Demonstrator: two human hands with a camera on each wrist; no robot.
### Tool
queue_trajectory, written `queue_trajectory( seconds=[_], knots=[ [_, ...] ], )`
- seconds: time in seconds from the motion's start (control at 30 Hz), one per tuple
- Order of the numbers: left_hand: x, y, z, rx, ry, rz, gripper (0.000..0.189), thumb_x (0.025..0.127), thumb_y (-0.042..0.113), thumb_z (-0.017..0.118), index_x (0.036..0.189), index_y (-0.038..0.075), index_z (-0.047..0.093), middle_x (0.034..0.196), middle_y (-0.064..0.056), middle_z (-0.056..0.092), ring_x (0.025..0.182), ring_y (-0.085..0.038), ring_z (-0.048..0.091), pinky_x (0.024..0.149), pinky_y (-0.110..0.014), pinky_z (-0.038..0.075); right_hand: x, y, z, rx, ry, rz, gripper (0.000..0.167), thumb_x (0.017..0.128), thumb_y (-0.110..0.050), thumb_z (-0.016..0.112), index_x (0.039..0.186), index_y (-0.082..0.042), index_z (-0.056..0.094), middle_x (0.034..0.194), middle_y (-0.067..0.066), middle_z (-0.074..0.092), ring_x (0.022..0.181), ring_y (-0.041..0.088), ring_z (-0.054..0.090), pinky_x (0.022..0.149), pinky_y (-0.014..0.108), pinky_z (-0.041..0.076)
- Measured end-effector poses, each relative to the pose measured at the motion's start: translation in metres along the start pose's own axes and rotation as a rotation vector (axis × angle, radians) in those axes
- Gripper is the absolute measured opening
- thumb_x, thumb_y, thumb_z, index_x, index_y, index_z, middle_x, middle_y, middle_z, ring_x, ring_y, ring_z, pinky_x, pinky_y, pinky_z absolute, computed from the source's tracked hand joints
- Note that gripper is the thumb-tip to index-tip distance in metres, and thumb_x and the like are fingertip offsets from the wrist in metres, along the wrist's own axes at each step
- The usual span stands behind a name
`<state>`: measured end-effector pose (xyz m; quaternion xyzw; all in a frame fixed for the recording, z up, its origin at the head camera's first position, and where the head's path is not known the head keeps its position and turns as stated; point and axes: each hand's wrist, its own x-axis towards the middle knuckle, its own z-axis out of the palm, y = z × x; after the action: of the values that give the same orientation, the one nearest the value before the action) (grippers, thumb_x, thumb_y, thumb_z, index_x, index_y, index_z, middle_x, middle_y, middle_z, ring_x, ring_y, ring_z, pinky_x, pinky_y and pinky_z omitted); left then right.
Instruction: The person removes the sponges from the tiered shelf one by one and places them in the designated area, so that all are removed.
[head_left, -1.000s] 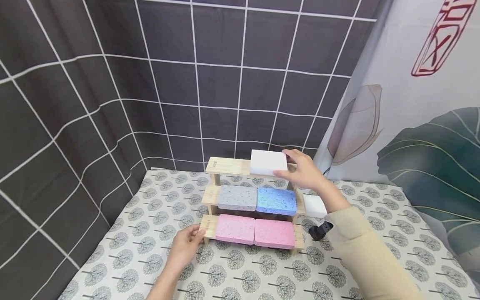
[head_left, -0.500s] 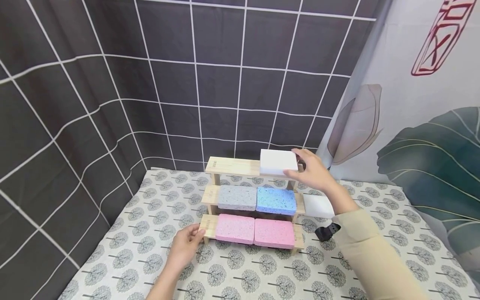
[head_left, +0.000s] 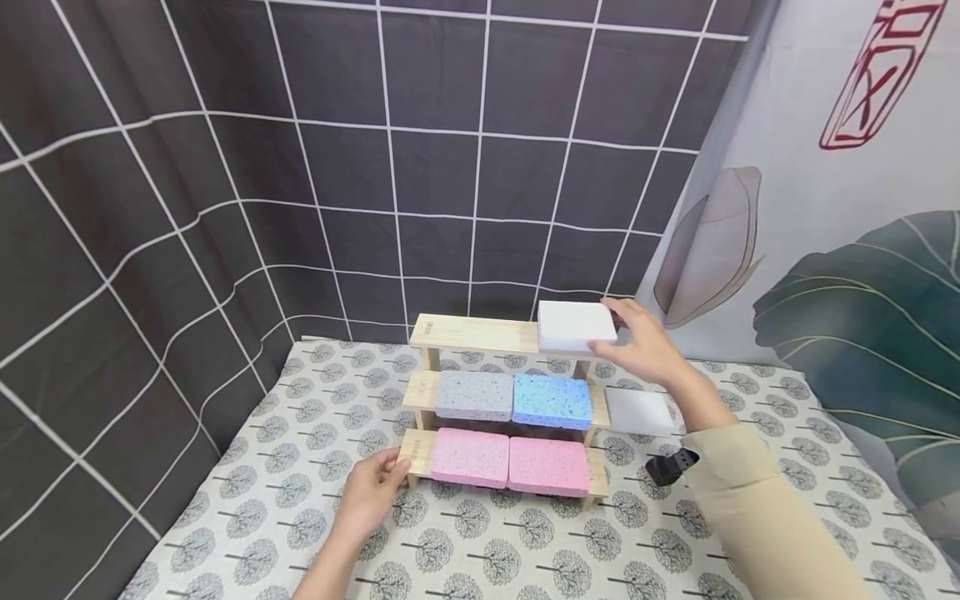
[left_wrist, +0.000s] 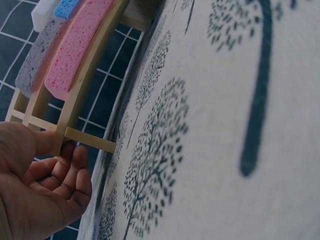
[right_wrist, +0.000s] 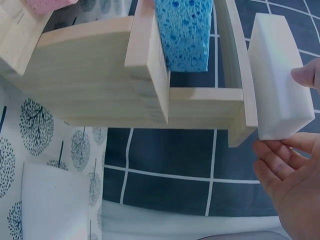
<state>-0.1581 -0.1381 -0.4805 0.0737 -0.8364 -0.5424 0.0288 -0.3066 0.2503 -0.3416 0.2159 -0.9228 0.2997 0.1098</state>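
A three-tier wooden shelf rack (head_left: pixel 480 333) stands on the table. My right hand (head_left: pixel 645 346) holds a white sponge block (head_left: pixel 573 323) by its right end, over the right part of the top tier. In the right wrist view my thumb presses the face of the white block (right_wrist: pixel 277 75) and my fingers lie at its end. With my left hand (head_left: pixel 371 483) I pinch the left end of the lowest tier, thumb on top. A grey sponge (head_left: pixel 474 395) and a blue one (head_left: pixel 552 400) lie on the middle tier. Two pink sponges (head_left: pixel 549 467) fill the lowest.
Another white block (head_left: pixel 639 411) lies on the tree-print tablecloth (head_left: pixel 315 442), right of the rack. A dark gridded curtain (head_left: pixel 435 167) hangs behind and to the left. At the right hangs a pale curtain (head_left: pixel 802 233) with leaf prints. A black strap (head_left: pixel 671 467) is on my right wrist.
My right hand has moved the white block rightward along the top tier to its right end. The left hand has stayed on the lowest tier.
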Motion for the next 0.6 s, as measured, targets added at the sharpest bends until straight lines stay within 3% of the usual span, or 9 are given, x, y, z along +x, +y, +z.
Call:
queue_trajectory(
  seconds=[0.6],
  knots=[
    [-0.001,0.001,0.0,0.004,0.001,-0.002,0.037,0.098,0.01,0.064,0.126,-0.014,0.06,0.086,-0.006,0.068,0.075,-0.018,0.065,0.061,-0.025,0.057,-0.013,0.016,-0.006,0.051,0.023,0.022,0.074,0.087,-0.019,0.073,0.147,0.011,0.04,0.139,0.031,0.049,0.122,0.049,0.054,0.105,0.063,0.043]
  ],
)
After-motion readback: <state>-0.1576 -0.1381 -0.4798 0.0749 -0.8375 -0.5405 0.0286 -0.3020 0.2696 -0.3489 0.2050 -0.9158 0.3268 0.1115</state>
